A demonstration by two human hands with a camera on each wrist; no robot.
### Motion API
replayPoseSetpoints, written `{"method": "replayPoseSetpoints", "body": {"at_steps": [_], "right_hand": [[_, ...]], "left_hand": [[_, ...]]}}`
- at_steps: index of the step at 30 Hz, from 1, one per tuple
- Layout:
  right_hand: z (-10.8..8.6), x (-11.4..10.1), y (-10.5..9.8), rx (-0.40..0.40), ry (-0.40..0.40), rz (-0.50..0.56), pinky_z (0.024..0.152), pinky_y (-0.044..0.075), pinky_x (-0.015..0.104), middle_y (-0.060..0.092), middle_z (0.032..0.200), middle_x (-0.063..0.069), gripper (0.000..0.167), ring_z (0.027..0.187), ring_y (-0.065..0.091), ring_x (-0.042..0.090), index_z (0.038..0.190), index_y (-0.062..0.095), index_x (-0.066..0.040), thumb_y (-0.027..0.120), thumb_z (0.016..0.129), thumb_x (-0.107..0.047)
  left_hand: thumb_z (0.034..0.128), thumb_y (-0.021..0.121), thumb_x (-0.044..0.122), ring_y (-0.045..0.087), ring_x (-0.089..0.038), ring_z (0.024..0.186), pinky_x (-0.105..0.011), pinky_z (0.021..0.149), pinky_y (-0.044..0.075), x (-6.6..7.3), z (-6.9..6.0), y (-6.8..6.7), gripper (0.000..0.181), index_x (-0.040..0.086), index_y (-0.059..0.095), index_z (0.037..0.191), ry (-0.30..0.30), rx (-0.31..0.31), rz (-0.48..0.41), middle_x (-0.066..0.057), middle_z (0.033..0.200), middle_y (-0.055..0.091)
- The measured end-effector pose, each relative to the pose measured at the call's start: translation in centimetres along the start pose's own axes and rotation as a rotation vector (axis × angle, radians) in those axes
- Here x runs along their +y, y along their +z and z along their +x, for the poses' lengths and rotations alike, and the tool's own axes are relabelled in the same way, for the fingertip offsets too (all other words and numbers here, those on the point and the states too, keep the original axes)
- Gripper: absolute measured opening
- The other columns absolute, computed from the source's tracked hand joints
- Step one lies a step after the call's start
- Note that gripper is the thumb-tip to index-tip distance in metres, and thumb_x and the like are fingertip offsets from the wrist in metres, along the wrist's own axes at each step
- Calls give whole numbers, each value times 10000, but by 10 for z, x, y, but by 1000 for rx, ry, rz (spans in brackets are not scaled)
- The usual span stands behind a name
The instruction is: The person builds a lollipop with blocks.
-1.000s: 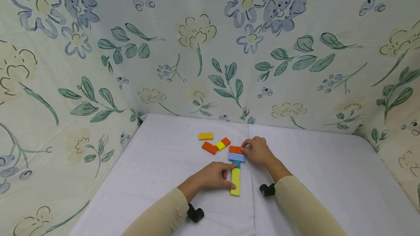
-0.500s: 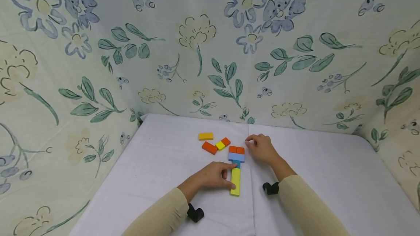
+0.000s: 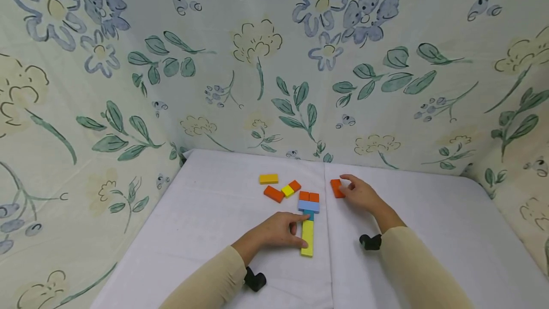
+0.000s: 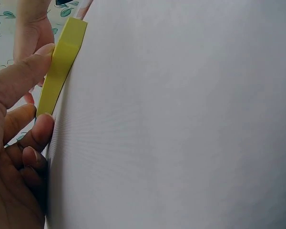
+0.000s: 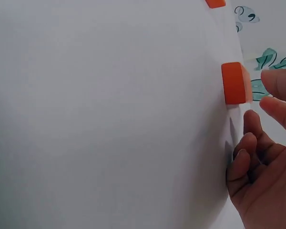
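Observation:
In the head view my left hand [image 3: 280, 229] holds the block column from its left side, thumb on the long yellow block [image 3: 308, 240] and index finger at the small teal block [image 3: 310, 214]. The left wrist view shows the thumb against the yellow block [image 4: 64, 59]. A light blue block [image 3: 309, 206] lies above the teal one, with two orange-red blocks [image 3: 304, 196] side by side along its far edge. My right hand [image 3: 363, 197] is beside a separate orange-red block [image 3: 336, 189]; in the right wrist view thumb and index finger stand apart near this block [image 5: 234, 83].
Left of the column's top lie an orange-yellow block [image 3: 269, 179], an orange-red block [image 3: 273, 193], and a small yellow block [image 3: 287, 190] against a small orange one [image 3: 294, 185]. Flowered cloth hangs behind the white-covered table [image 3: 214, 204].
My right hand has left the two orange-red blocks and moved right. The separate orange-red block, hidden behind that hand before, now shows. My left hand has stayed in place.

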State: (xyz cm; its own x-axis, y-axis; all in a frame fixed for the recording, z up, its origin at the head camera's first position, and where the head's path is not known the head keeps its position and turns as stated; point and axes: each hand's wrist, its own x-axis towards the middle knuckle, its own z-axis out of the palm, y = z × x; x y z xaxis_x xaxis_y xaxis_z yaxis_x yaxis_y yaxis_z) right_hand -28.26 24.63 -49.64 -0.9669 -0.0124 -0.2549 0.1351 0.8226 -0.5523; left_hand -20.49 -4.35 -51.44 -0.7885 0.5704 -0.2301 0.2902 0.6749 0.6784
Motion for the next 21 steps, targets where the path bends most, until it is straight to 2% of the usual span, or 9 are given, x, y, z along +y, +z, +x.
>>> {"method": "replayPoseSetpoints", "body": {"at_steps": [4, 10, 14, 21], "right_hand": [[4, 8, -4, -109, -18, -23, 939, 506, 510, 540, 1227, 212, 690, 1073, 523, 345, 1594, 344, -192, 617, 982, -358], [9, 12, -9, -186, -43, -30, 823, 478, 390, 539, 1126, 148, 787, 997, 523, 288, 1618, 296, -235, 694, 946, -330], [10, 12, -8, -184, -36, -18, 789, 469, 366, 532, 1092, 134, 765, 980, 522, 274, 1602, 334, -230, 708, 940, -318], [11, 11, 2, -117, -25, 20, 746, 463, 328, 537, 979, 112, 761, 908, 531, 246, 1528, 423, -187, 785, 888, -382]], "left_hand": [[806, 852, 473, 492, -64, 684, -216, 615, 380, 0, -1, 0, 774, 374, 515, 1496, -5, -1, -1, 79, 749, 528], [805, 855, 465, 494, -65, 691, -216, 617, 380, 2, -1, -1, 775, 370, 517, 1496, -2, -4, -4, 75, 752, 526], [803, 857, 466, 493, -62, 695, -213, 619, 381, 2, -1, -1, 780, 365, 517, 1497, 1, -1, -4, 74, 753, 524], [798, 864, 457, 491, -59, 692, -209, 614, 381, 1, -1, 0, 783, 356, 522, 1496, -3, 6, 0, 78, 752, 523]]}}
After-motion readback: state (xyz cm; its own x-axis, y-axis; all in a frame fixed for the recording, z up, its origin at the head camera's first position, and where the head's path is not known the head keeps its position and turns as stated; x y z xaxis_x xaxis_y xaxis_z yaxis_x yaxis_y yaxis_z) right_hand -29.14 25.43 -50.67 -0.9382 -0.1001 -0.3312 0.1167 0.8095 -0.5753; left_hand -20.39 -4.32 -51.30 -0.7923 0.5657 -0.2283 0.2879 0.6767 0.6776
